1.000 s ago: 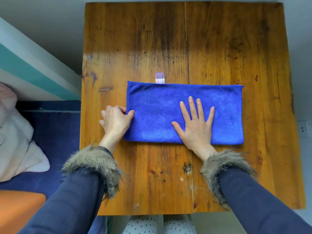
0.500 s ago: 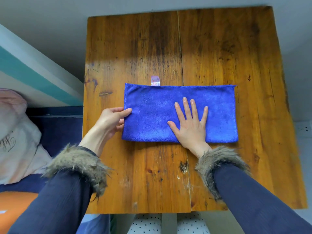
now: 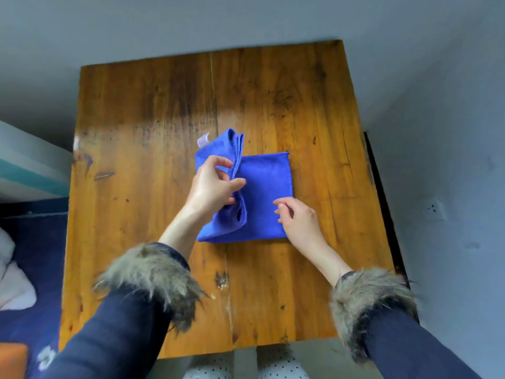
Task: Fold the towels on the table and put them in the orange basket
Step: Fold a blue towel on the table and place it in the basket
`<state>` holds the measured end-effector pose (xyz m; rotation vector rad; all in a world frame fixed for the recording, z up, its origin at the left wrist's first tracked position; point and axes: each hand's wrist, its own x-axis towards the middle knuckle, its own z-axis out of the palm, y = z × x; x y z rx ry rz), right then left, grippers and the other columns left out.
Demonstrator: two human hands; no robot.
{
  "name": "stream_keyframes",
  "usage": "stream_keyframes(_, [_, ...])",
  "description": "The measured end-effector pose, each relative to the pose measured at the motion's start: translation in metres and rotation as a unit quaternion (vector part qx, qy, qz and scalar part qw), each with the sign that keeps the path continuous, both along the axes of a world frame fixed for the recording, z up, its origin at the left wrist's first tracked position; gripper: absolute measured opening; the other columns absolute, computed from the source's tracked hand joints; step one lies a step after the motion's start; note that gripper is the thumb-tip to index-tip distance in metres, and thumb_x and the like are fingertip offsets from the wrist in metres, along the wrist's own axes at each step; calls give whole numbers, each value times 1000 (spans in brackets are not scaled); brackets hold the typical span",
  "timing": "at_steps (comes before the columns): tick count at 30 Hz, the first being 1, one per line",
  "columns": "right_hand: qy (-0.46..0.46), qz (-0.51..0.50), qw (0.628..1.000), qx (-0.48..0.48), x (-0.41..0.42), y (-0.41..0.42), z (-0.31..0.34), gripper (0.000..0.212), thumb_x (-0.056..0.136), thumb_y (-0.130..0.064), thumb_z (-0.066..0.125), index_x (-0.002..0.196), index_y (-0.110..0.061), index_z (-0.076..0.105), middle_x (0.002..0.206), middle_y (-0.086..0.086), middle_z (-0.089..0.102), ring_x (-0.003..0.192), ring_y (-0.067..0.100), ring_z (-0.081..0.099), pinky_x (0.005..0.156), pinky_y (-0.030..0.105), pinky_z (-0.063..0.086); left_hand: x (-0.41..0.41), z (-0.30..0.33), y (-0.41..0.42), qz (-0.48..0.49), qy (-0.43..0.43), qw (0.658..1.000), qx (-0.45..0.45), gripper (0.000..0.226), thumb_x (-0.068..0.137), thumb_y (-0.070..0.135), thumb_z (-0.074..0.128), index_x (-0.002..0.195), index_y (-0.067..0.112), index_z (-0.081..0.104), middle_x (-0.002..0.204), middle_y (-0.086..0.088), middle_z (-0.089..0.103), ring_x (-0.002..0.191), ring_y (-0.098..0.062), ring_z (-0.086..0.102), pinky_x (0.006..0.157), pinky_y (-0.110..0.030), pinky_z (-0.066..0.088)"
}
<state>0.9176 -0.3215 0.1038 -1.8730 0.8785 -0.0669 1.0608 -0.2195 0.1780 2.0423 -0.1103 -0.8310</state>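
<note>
Left hand (image 3: pixel 214 184): fingers and thumb pinch the raised left half of the blue towel (image 3: pixel 266 192), lifted off the wooden table (image 3: pixel 153 132). Right hand (image 3: pixel 297 217): fingers loosely curled, fingertips touching the towel's flat right half near its near-right corner, gripping nothing.

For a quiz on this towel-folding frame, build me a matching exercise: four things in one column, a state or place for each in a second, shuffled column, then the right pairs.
Things:
1. left hand
2. right hand
3. blue towel
4. white tag

States or places:
A. partly folded, one end raised off the wooden table
B. sticks out at the lifted far corner
C. grips the raised end of the towel
D. rests by the towel's near right corner, fingers curled

Pairs: 1-C, 2-D, 3-A, 4-B
</note>
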Motion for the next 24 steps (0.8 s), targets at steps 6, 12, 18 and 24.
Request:
stream_keyframes(6, [-1, -65, 991, 116, -13, -18, -12, 25, 96, -9, 41, 111, -6, 61, 92, 3, 61, 69, 8, 57, 81, 37, 52, -34, -43, -36, -17, -50, 995, 80, 26, 82, 7, 63, 104, 13, 51, 68, 3, 42, 59, -16, 49, 67, -41, 57])
stream_keyframes(12, [-9, -100, 983, 154, -18, -24, -17, 26, 97, -9, 39, 110, -7, 61, 81, -4, 60, 66, 7, 58, 76, 36, 53, -49, -46, -52, -30, -135, 988, 72, 25, 81, 12, 62, 99, 22, 47, 68, 6, 44, 80, -30, 59, 76, -49, 52])
stream_keyframes(18, [-2, -88, 981, 174, -19, -30, -17, 29, 98, -14, 37, 113, -9, 61, 83, -7, 62, 71, 9, 61, 75, 31, 55, -66, -63, -68, -65, -171, 978, 101, 25, 82, 12, 61, 104, 17, 49, 72, 6, 44, 79, -21, 50, 75, -38, 47])
stream_keyframes(24, [9, -81, 977, 197, -16, -35, -15, 24, 97, -16, 40, 104, -13, 63, 83, 1, 64, 77, 20, 63, 82, 47, 54, -75, -78, -64, -88, -135, 985, 53, 25, 91, 10, 51, 115, 11, 55, 88, -3, 59, 82, -21, 57, 83, -35, 47])
